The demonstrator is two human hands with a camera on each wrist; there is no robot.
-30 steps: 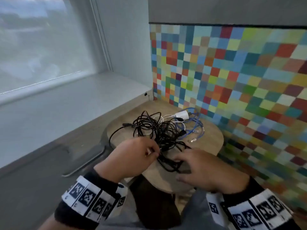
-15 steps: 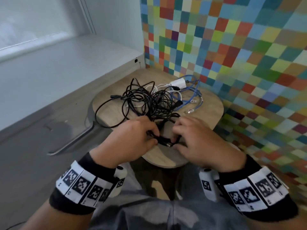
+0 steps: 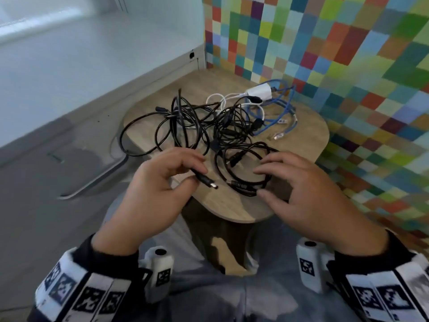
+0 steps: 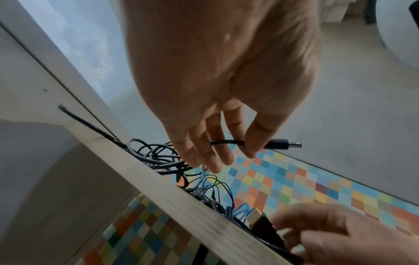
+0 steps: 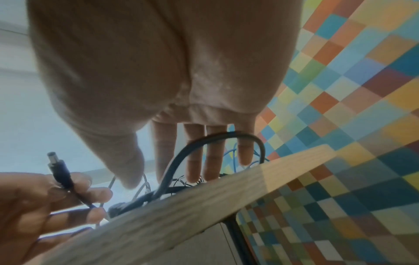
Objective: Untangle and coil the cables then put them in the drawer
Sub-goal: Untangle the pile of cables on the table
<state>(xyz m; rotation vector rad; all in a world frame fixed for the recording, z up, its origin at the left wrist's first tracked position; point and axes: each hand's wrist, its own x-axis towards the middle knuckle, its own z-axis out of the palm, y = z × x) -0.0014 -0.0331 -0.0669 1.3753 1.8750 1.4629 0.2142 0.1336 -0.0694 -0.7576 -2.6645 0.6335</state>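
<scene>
My left hand [image 3: 160, 182] pinches black cable [image 3: 199, 175] just behind barrel plug [image 4: 283, 144], at near edge of surface [image 3: 308, 126]. My right hand [image 3: 308, 194] fingers straight and spread, hovering over black loop [image 3: 243, 177], holding nothing. Cable tangle [image 3: 209, 122] mid-surface; blue cable [image 3: 278, 110] and white adapter [image 3: 260, 91] at far side.

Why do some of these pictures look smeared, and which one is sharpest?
Head view: sharpest on the tangled black cables, the mosaic wall smeared at its edges. Left wrist view: the black barrel plug is crisp, the right hand blurred. Right wrist view: softest overall, the pale wooden table edge streaked.
</scene>
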